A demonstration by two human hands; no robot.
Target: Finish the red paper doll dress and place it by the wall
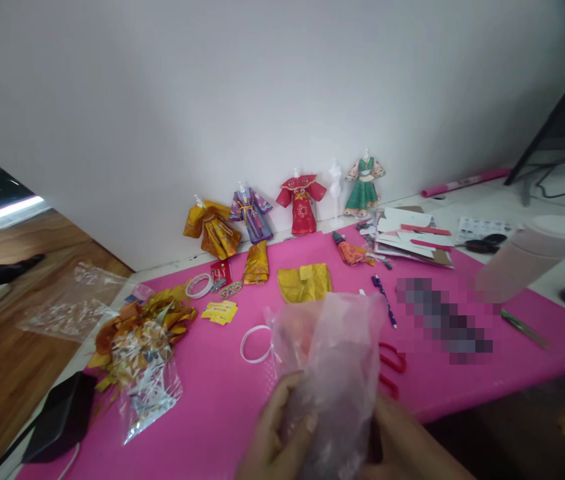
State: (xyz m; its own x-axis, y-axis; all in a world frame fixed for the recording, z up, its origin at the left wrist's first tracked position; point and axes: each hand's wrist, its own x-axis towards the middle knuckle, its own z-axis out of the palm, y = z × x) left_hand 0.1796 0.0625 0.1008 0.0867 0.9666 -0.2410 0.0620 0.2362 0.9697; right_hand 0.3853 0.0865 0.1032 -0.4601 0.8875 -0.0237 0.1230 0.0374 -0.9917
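A translucent plastic bag [335,360] stands up in front of me, with a blurred orange patch showing through its upper left. My left hand [287,430] is closed on its lower left side, thumb across the front. From the lower right, my right hand [397,433] holds the bag too, its fingers mostly hidden behind the plastic. Just beyond the bag lies a yellow cloth piece [305,281]. Red-handled scissors [393,363] are partly covered by the bag's right edge. To its left is a white tape ring [256,344].
Several small dressed figures, including a red one [302,203], lean along the wall. Golden scraps [162,310] and a clear bag [149,387] are piled left, near a black box [62,417]. At right stand a lidded cup [532,257] and papers [407,233] on the pink cover [212,407].
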